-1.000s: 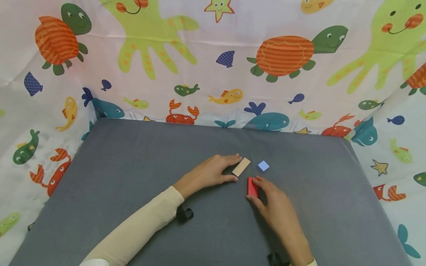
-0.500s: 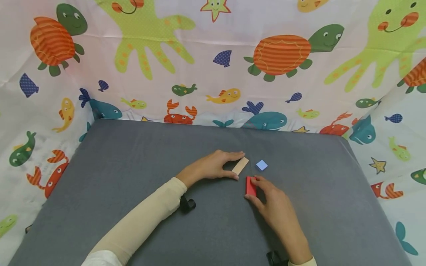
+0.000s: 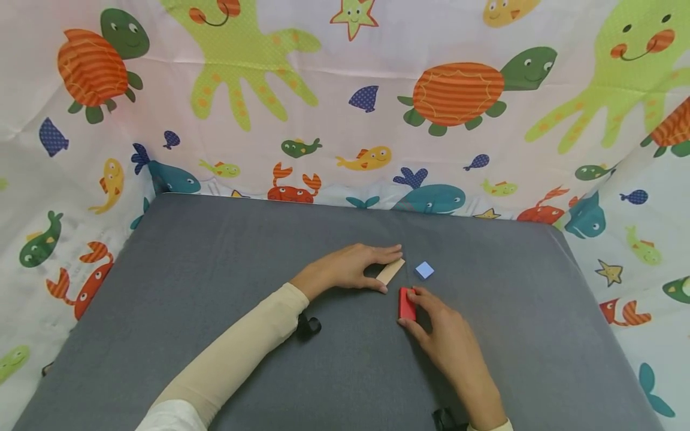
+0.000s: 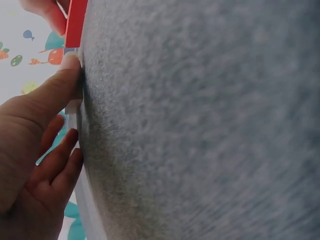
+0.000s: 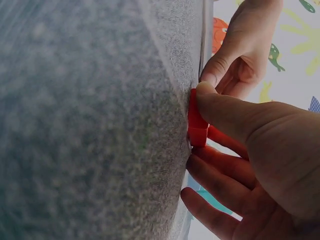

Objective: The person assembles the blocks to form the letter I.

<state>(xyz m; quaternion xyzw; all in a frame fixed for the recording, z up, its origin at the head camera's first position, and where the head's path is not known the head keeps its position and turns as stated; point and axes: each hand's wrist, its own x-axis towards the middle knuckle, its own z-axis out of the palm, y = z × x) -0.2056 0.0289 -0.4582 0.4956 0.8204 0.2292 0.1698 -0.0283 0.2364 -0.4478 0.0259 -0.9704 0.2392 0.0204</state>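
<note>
The left hand [image 3: 347, 268] spans a wooden block [image 3: 390, 272] lengthwise. The thumb sits at the near-left end and the fingertips at the far-right end, so the gap between them is about as wide as the block is long. The wooden block lies diagonally on the grey table [image 3: 215, 257], within this span. In the left wrist view the thumb covers part of it, so I cannot judge how firm the contact is.

The right hand [image 3: 453, 344] holds a red block [image 3: 406, 304]. The thumb bears on its near end; the fingertips meet its right side close to the far end. The grip is no wider than the block, whose left side faces outward, uncovered by the fingers. Its long side points away from the person. It stands nearer to the person than the wooden block and slightly to its right, the two set apart.

A small blue block [image 3: 424, 270] rests beyond the red block and just to the right of the wooden one, touched by neither hand. A cream sleeve [image 3: 237, 350] covers the left forearm. Behind the table hangs a printed cloth [image 3: 323, 114].
</note>
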